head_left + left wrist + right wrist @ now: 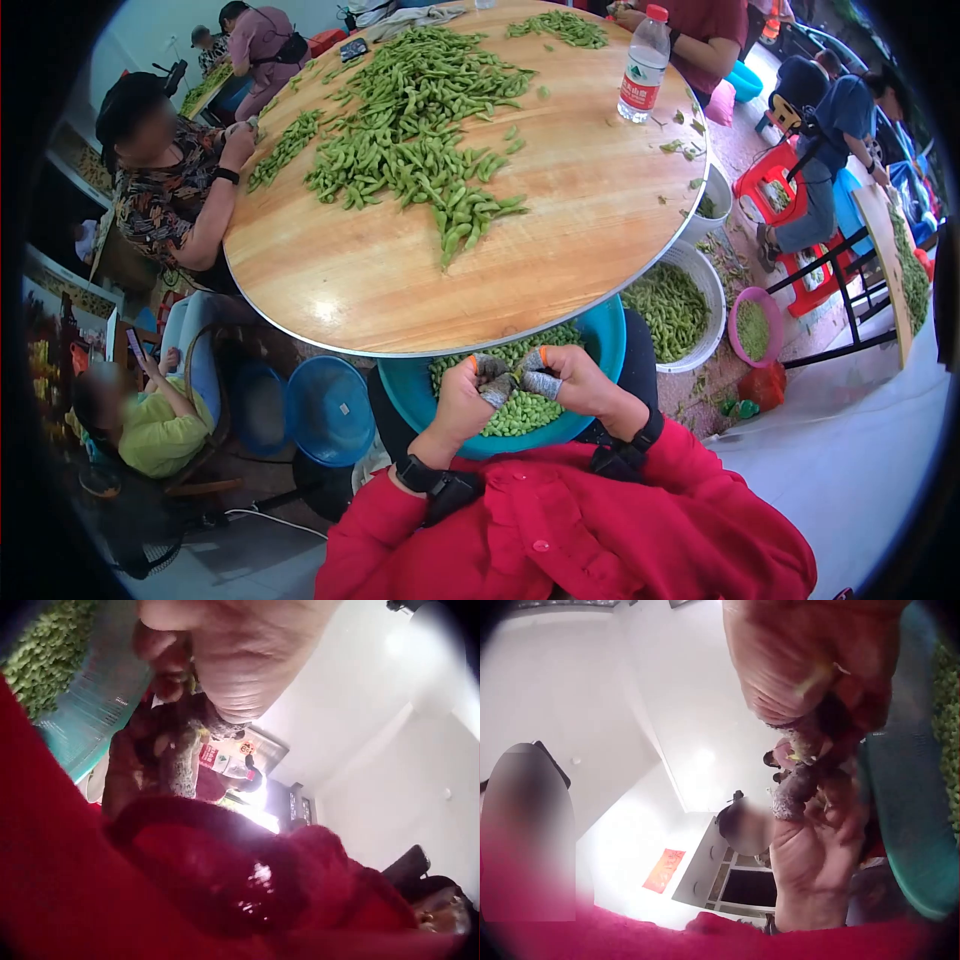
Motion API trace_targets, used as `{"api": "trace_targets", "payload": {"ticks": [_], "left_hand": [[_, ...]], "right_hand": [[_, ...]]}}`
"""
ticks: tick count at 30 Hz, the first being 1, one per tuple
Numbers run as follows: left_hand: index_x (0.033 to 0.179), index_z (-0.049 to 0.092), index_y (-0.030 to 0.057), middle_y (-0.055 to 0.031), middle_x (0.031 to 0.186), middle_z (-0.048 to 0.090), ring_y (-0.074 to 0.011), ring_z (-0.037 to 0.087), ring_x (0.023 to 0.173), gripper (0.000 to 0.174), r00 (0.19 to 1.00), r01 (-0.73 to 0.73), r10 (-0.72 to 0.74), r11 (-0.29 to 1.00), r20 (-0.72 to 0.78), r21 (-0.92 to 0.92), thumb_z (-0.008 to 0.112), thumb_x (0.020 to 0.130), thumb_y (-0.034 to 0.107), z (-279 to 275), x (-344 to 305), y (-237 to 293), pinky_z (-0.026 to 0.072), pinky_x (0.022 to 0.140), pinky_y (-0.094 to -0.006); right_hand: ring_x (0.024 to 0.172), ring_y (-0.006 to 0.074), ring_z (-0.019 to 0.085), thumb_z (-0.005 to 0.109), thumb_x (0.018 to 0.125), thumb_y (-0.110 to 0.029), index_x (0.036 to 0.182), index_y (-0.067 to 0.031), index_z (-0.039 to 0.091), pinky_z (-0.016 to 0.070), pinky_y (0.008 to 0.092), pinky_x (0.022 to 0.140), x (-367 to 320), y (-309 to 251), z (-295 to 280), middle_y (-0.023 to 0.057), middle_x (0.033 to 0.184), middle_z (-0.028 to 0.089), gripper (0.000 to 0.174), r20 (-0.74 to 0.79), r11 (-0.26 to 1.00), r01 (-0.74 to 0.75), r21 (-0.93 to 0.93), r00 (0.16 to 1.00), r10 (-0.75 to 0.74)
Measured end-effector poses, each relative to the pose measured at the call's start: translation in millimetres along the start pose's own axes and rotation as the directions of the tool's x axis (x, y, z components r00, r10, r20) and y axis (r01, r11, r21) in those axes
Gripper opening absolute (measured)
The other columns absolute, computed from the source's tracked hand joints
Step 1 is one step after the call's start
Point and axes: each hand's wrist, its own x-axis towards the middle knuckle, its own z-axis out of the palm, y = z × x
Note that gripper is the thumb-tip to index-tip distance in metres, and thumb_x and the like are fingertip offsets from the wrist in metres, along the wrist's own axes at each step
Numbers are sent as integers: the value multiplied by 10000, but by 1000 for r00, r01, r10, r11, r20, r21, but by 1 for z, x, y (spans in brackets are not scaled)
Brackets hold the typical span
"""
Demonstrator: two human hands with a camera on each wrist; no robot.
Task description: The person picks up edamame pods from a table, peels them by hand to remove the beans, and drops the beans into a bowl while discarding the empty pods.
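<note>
Hands of a person in red sleeves, shown at work over a round teal basin; clock directions are read on the head view, with the hands as centre. Left hand and right hand meet fingertip to fingertip, their fingers curled inward and pinching a small green piece between them; most of it is hidden by the fingers, so its full form cannot be told. Grey coverings with touches of orange wrap some fingers, and a black strap encircles each wrist. The teal basin lies directly beneath the hands, with loose green beans in it, plainest at six o'clock. At twelve o'clock extends the round wooden surface, its near edge overhanging part of the basin; a broad heap of green pods lies on it towards eleven o'clock, and a red-capped bottle stands upright at one o'clock. A white basket filled with pods stands at two o'clock, a pink basin just beyond it, between two and three. Blue basins stand at nine o'clock. A person in a patterned shirt sits beside the surface at ten o'clock.
</note>
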Motion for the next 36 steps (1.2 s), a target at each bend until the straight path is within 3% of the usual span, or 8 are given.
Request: {"api": "trace_targets", "payload": {"ticks": [4, 5, 8, 11, 18, 24, 30, 36], "left_hand": [[834, 514, 4, 8, 728, 515, -52, 481, 667, 108, 996, -87, 85, 979, 19, 185, 538, 742, -49, -1, 1, -16, 408, 590, -198], [828, 509, 9, 13, 735, 504, -54, 474, 682, 141, 998, -58, 54, 969, 22, 242, 493, 723, -82, -2, 0, -17, 404, 603, -199], [816, 507, 1, -14, 713, 517, -73, 471, 665, 127, 1000, 2, -1, 978, -5, 211, 508, 707, -64, -5, 2, -24, 409, 605, -219], [820, 508, 11, 0, 728, 504, -69, 467, 682, 164, 997, 77, -77, 994, 8, -81, 486, 687, -81, -8, 3, -35, 404, 615, -216], [846, 492, 25, 18, 756, 482, -57, 457, 698, 217, 998, -21, 11, 985, 56, 169, 480, 674, -107, -5, 4, -38, 386, 624, -195], [849, 502, 3, 0, 719, 482, -81, 459, 696, 172, 999, -50, 47, 994, 27, 98, 506, 695, -75, -1, 6, -42, 403, 629, -216], [941, 547, 18, 2, 766, 559, -60, 494, 628, 169, 973, 210, -205, 977, 107, -38, 546, 777, -25, -8, 5, -32, 408, 579, -180], [919, 561, 15, -34, 759, 602, -70, 522, 615, 141, 942, 309, -277, 935, 190, -172, 567, 779, 4, -13, 5, -27, 404, 528, -192]], "right_hand": [[625, 82, 439, 574, 770, -50, 793, 14, 557, 395, 265, 558, 0, 9, 6, 67, 628, 518, 70, -24, 993, 18, -117, 999, -21], [652, 54, 436, 584, 802, -97, 811, -2, 571, 386, 222, 576, -1, 14, 5, -22, 679, 525, 96, 12, 993, -19, -115, 1000, 21], [652, 48, 436, 582, 805, -99, 816, 0, 576, 387, 221, 575, 0, 11, 6, -25, 678, 530, 100, 29, 990, -46, -133, 998, 50], [660, 39, 435, 586, 804, -108, 823, 3, 582, 388, 219, 576, 1, 21, 9, -28, 683, 539, 113, -2, 993, -110, -43, 994, 110], [599, 61, 409, 584, 782, -94, 769, 17, 566, 382, 265, 513, -3, 23, 9, 36, 601, 515, 114, -66, 990, -55, -132, 997, 47], [601, 68, 414, 583, 778, -91, 768, 17, 562, 375, 269, 510, -3, 19, 10, 34, 608, 510, 111, -99, 985, -55, -164, 994, 39], [623, 54, 419, 576, 791, -78, 809, 4, 578, 376, 238, 535, -2, 25, -3, -40, 673, 523, 84, -141, 979, -194, 70, 969, 202], [643, 47, 438, 573, 794, -74, 808, -1, 585, 391, 222, 564, -3, 10, 1, -37, 684, 538, 75, -116, 992, -123, 17, 985, 124]]}}
